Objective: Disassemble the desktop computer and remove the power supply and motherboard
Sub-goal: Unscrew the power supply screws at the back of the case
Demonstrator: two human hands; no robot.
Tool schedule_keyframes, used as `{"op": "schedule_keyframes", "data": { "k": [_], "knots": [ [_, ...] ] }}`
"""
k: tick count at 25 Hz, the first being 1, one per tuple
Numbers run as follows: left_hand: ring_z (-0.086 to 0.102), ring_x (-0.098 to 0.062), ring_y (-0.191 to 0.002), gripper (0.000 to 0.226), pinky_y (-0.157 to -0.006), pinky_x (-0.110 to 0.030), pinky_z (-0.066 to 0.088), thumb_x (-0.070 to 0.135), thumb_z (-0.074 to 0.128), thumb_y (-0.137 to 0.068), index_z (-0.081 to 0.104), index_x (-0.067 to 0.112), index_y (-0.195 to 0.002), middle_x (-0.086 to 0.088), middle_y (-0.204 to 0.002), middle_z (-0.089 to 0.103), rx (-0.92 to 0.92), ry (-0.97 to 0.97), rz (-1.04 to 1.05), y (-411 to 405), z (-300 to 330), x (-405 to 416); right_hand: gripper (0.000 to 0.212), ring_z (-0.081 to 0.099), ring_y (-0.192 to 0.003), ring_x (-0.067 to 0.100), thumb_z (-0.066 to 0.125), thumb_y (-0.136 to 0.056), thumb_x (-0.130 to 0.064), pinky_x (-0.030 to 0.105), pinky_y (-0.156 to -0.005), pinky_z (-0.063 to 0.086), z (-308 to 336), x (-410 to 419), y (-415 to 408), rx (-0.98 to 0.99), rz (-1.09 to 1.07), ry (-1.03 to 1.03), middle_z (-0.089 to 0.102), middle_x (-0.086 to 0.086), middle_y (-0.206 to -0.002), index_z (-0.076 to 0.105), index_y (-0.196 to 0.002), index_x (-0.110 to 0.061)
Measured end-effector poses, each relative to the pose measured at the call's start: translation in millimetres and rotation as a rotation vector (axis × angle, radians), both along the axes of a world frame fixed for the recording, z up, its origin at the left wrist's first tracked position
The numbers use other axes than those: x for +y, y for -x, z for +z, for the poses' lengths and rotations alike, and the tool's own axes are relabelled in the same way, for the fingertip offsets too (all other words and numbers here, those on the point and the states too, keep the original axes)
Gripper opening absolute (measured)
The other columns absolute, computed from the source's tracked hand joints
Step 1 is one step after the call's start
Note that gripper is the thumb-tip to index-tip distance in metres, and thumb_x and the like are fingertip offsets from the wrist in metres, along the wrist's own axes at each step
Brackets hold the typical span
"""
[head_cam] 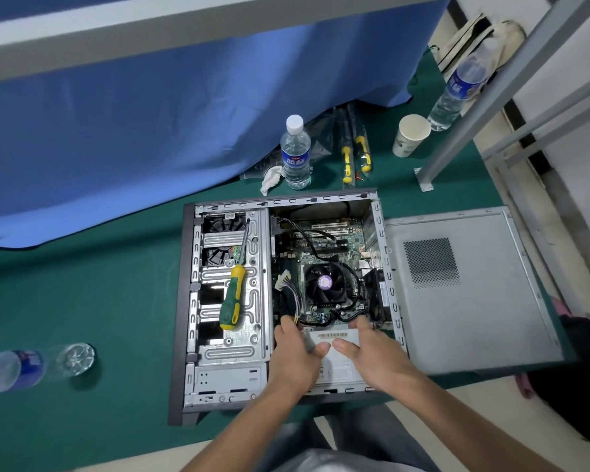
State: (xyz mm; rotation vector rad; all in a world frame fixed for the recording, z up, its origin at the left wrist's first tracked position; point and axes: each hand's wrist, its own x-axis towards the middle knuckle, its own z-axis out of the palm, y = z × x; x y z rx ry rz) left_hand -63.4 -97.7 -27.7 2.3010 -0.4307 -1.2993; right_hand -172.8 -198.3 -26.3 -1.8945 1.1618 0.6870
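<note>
As we lean over the green-covered bench (109,301), the opened computer case (184,301) lies on its side before us, its grey side panel (474,301) flat on the bench just to the right, touching the case's edge. Our left hand (295,356) and right hand (372,356) both rest on the power supply (334,335), which sits in the near right corner of the case, a barcode label on its top. The left fingers (286,323) curl over its far left edge beside a bundle of cables (288,294); the right fingers (363,327) curl over the far right edge, and both thumbs press on the labelled top. Just beyond the power supply the motherboard (327,253) lies in the case floor, a black cooler fan (326,284) at its middle. A green-and-yellow screwdriver (234,294) lies on the metal drive cage (252,291) at the left of the case. Behind the case stand a water bottle (295,155), two packaged screwdrivers (355,158) and a paper cup (410,135); a second bottle (457,93) stands farther right. Another bottle (31,367) lies on its side at the bench's left. A blue cloth (150,131) hangs behind.
</note>
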Motion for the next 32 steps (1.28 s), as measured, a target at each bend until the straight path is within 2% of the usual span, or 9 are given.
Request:
{"op": "schedule_keyframes", "data": {
  "k": [3, 8, 11, 14, 17, 21, 26, 29, 32],
  "knots": [
    [0.044, -0.014, -0.082, 0.037, -0.085, -0.040, 0.049, 0.025, 0.066, -0.093, 0.033, 0.013, -0.104, -0.004, -0.100, 0.041, 0.022, 0.015, 0.012, -1, -2, 2, 0.049, 0.062, -0.098, 0.024, 0.044, -0.097, -0.054, 0.035, -0.083, 0.048, 0, 3, 0, -0.021, -0.006, 0.011, 0.064, 0.005, -0.110, 0.037, -0.132, -0.019],
    [0.054, -0.026, -0.099, 0.039, -0.089, -0.045, 0.051, 0.027, 0.066, -0.093, 0.032, 0.014, -0.106, -0.007, -0.114, 0.043, 0.013, 0.009, -0.019, 10, 0, -8, 0.048, 0.060, -0.103, 0.024, 0.045, -0.098, -0.053, 0.035, -0.089, 0.047, 0, -5, 12, -0.028, -0.049, 0.004, 0.060, 0.007, -0.117, 0.039, -0.132, -0.019],
    [0.048, -0.014, -0.084, 0.038, -0.080, -0.036, 0.050, 0.027, 0.067, -0.092, 0.032, 0.015, -0.102, -0.006, -0.105, 0.044, 0.011, 0.011, -0.012, 4, -3, -3, 0.048, 0.059, -0.105, 0.026, 0.045, -0.097, -0.054, 0.038, -0.091, 0.047, 0, 0, 7, -0.033, -0.036, 0.018, 0.060, 0.007, -0.117, 0.039, -0.131, -0.020],
    [0.047, -0.011, -0.075, 0.037, -0.071, -0.031, 0.045, 0.024, 0.069, -0.091, 0.033, 0.017, -0.096, -0.003, -0.095, 0.046, -0.002, 0.010, 0.022, 0, -5, 2, 0.044, 0.062, -0.091, 0.022, 0.045, -0.097, -0.053, 0.039, -0.084, 0.051, -1, 4, 3, -0.065, -0.033, 0.015, 0.061, 0.002, -0.100, 0.040, -0.126, -0.020],
    [0.046, -0.007, -0.076, 0.038, -0.071, -0.028, 0.041, 0.027, 0.068, -0.091, 0.032, 0.018, -0.098, 0.001, -0.098, 0.043, -0.041, -0.003, 0.001, 6, -5, -3, 0.045, 0.063, -0.093, 0.024, 0.044, -0.098, -0.054, 0.039, -0.086, 0.050, -1, 0, 7, -0.044, -0.014, 0.022, 0.063, 0.004, -0.104, 0.039, -0.127, -0.020],
    [0.047, -0.013, -0.081, 0.038, -0.074, -0.031, 0.042, 0.030, 0.067, -0.092, 0.031, 0.018, -0.101, 0.000, -0.103, 0.042, -0.039, -0.001, -0.021, 12, -6, -6, 0.044, 0.061, -0.099, 0.026, 0.045, -0.098, -0.052, 0.039, -0.088, 0.049, -2, -3, 12, -0.035, -0.061, 0.008, 0.061, 0.007, -0.111, 0.040, -0.128, -0.020],
    [0.053, -0.022, -0.088, 0.041, -0.081, -0.038, 0.049, 0.028, 0.070, -0.090, 0.035, 0.013, -0.105, -0.009, -0.109, 0.049, -0.038, -0.018, 0.008, 2, -4, -1, 0.046, 0.061, -0.094, 0.023, 0.043, -0.098, -0.053, 0.037, -0.082, 0.049, -4, 3, 3, -0.043, -0.015, 0.038, 0.061, 0.003, -0.102, 0.040, -0.128, -0.018],
    [0.054, -0.021, -0.090, 0.041, -0.079, -0.035, 0.047, 0.028, 0.069, -0.090, 0.035, 0.013, -0.107, -0.008, -0.112, 0.048, -0.045, -0.040, 0.007, 5, -2, -4, 0.048, 0.061, -0.099, 0.025, 0.042, -0.099, -0.053, 0.037, -0.085, 0.047, -4, 2, 5, -0.030, -0.025, 0.044, 0.063, 0.006, -0.108, 0.040, -0.131, -0.017],
    [0.053, -0.018, -0.089, 0.039, -0.077, -0.031, 0.043, 0.030, 0.067, -0.092, 0.033, 0.015, -0.105, -0.003, -0.111, 0.045, -0.039, -0.027, -0.016, 13, -1, -8, 0.046, 0.061, -0.097, 0.024, 0.045, -0.099, -0.049, 0.033, -0.080, 0.046, -1, -4, 10, -0.031, -0.078, 0.047, 0.065, 0.006, -0.108, 0.042, -0.131, -0.016]
  ]
}}
